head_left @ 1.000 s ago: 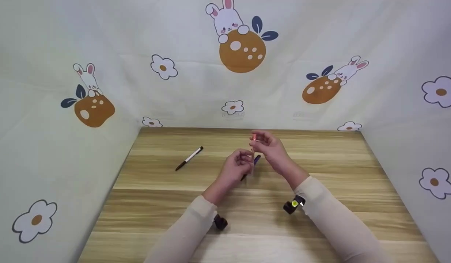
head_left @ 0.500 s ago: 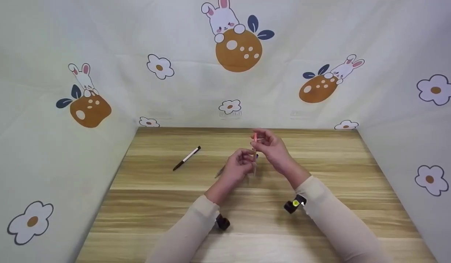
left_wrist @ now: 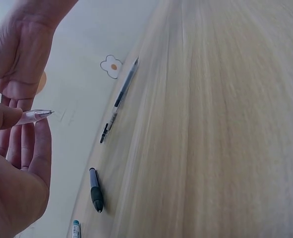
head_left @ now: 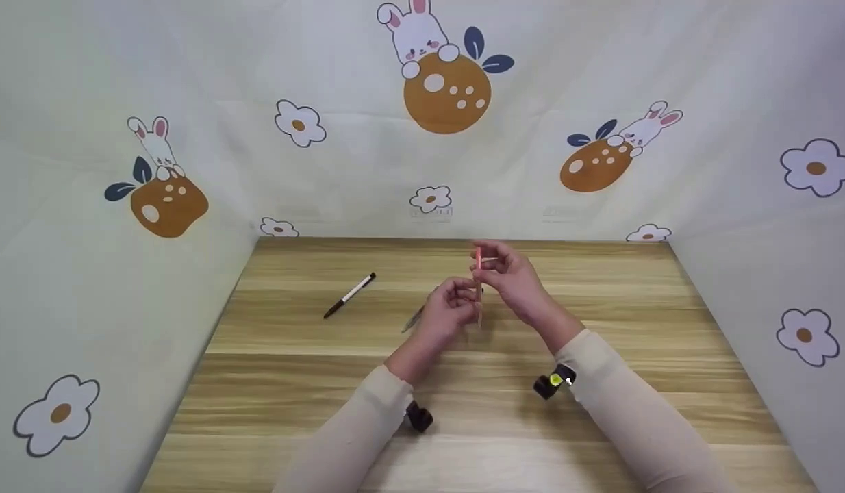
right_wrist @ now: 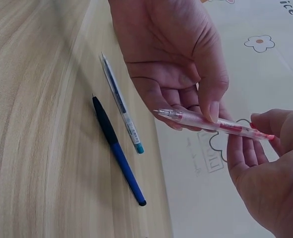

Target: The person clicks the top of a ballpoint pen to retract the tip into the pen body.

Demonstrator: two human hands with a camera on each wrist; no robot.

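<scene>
A clear pen with a red end (right_wrist: 235, 128) is held up between both hands, red end upward in the head view. My left hand (head_left: 446, 311) pinches it near its tip, thumb (right_wrist: 213, 94) on the barrel. At the other end, my right hand (head_left: 515, 281) grips the red part between thumb and fingers. In the left wrist view, the clear tip (left_wrist: 35, 116) shows beside the left fingers. Below the hands, a blue pen with a black grip (right_wrist: 124, 161) and a clear pen with a teal end (right_wrist: 120, 101) lie on the table.
A white pen with black ends (head_left: 349, 296) lies left of the hands on the wooden table (head_left: 272, 383). Patterned cloth walls (head_left: 340, 171) rise behind the table and at both sides. A small black device (head_left: 419, 416) hangs at each wrist.
The head view has shifted slightly. Both hands keep nearly the same pose around the red-ended pen. The clear pen now shows left of the left hand, and the blue pen is mostly hidden.
</scene>
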